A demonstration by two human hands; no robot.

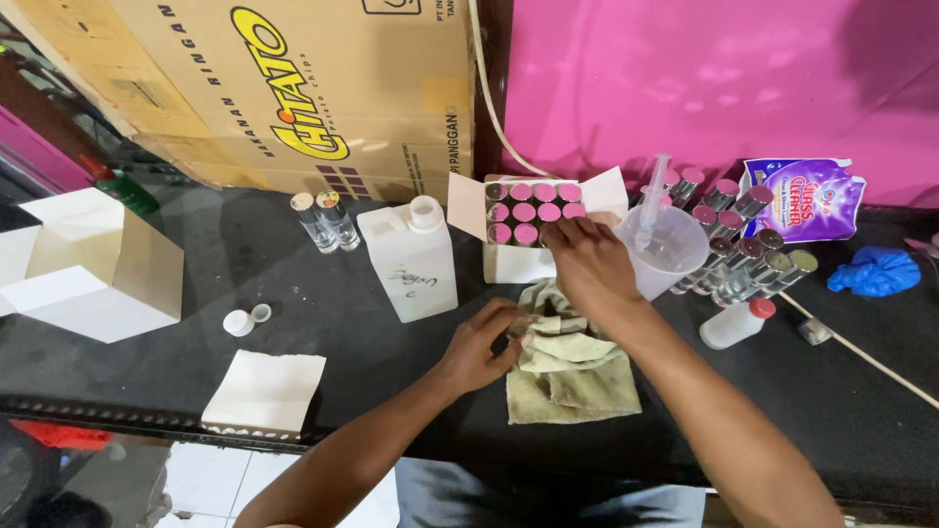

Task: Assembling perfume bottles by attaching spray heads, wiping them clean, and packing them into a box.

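Observation:
My right hand (585,264) reaches over the near right corner of a small open white box (514,262) filled with several silver-capped bottles (523,212). Its fingertips rest on the last slot of the box; whether they hold a bottle is hidden. My left hand (481,344) presses on a crumpled yellowish cloth (572,370) lying on the black table in front of the box.
A white plastic jug (412,258) stands left of the box, two clear vials (328,221) behind it. A clear cup with a syringe (665,240), loose bottles (743,254), a purple pouch (807,198), a blue glove (875,271), white cartons (98,264) and a cardboard box (284,88) surround them.

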